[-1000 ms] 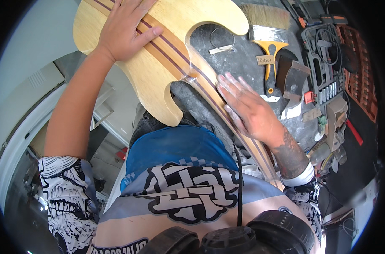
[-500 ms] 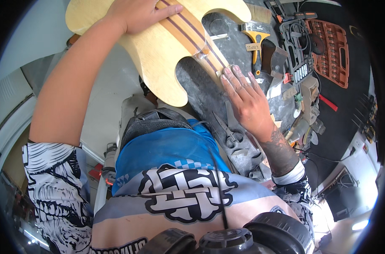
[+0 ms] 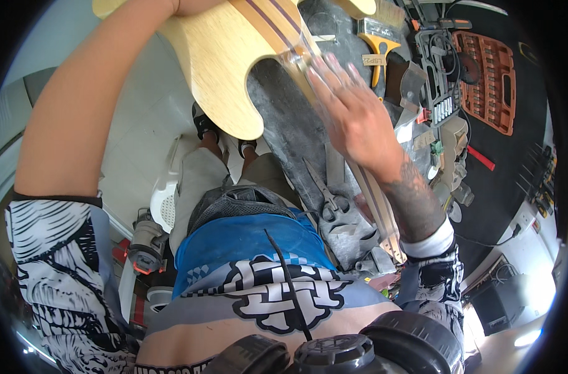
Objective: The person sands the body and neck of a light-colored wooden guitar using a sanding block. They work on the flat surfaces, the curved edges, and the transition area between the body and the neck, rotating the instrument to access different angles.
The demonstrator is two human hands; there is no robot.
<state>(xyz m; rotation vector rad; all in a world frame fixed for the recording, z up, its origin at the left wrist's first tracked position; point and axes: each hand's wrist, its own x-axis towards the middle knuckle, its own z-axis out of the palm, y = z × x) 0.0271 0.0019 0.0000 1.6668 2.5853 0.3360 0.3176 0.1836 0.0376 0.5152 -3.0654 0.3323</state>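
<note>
A pale wooden electric guitar or bass body [image 3: 224, 81] with dark stripes down its middle lies across the top of the view. Its striped neck [image 3: 366, 187] runs down under my right hand to a headstock with small holes [image 3: 392, 248]. My right hand [image 3: 355, 121] lies on the neck close to the body, fingers stretched out and slightly blurred; whether anything thin is beneath them is hidden. Only the edge of my left hand [image 3: 193, 5] shows at the top rim, against the body; its fingers are out of sight. Scissors [image 3: 330, 202] rest on the grey bench below the neck.
The dusty grey bench [image 3: 281, 118] also holds a yellow-handled brush [image 3: 378, 50]. At right are an orange socket case [image 3: 486, 81], a grey tool case [image 3: 435, 68] and a red-handled tool [image 3: 481, 158]. A power tool [image 3: 145, 246] and a white perforated seat [image 3: 167, 199] stand lower left.
My right hand has slid up the neck toward the body. The guitar sits higher and further left in view, and my left hand has mostly passed beyond the top rim.
</note>
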